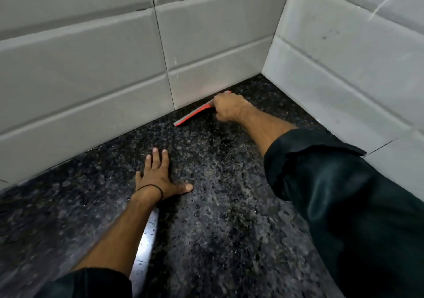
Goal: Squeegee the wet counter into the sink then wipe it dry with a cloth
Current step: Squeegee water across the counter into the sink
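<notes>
Over by the tiled wall (91, 72), the person's right hand (230, 109) is closed round a red squeegee (195, 114), whose blade lies on the speckled black granite counter (218, 217) right at the foot of the wall, near the corner. Further from the wall, the left hand (158, 178) lies flat on the wet counter, fingers spread, a black band (152, 188) at its wrist.

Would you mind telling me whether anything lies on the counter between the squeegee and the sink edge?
Only the left hand, flat on the wet counter between the squeegee in the right hand and the sink's steel rim.
</notes>
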`<action>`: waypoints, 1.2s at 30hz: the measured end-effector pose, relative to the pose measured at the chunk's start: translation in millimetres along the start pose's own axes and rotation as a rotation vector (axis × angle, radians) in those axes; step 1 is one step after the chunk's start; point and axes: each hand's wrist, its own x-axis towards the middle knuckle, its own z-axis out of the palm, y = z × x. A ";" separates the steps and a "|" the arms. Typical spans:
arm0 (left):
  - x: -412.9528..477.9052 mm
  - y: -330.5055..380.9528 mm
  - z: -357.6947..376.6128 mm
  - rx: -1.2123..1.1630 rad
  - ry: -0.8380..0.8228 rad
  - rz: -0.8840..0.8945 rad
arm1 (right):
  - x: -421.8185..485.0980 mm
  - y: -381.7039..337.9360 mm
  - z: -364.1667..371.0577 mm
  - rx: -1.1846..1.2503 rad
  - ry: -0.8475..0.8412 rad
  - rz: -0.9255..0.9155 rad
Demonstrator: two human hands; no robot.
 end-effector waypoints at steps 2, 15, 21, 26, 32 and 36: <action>-3.8 1.0 -3.2 -0.011 -0.002 0.000 | -18.4 10.7 -5.3 -0.052 -0.030 -0.029; -73.0 29.6 12.2 -0.014 0.155 0.117 | -241.5 100.0 32.0 -0.108 -0.250 0.145; -109.4 7.0 28.0 -0.030 0.171 0.138 | -274.1 82.1 10.4 -0.213 -0.188 0.225; -120.8 -20.2 20.0 -0.045 0.165 -0.064 | -233.9 26.4 -10.2 -0.114 -0.039 0.116; -115.1 -46.1 16.2 -0.106 -0.032 -0.298 | -123.6 -62.7 -20.8 -0.040 0.100 -0.006; -104.7 -44.8 20.6 -0.113 -0.027 -0.319 | -62.8 -115.1 -18.9 -0.073 0.130 -0.052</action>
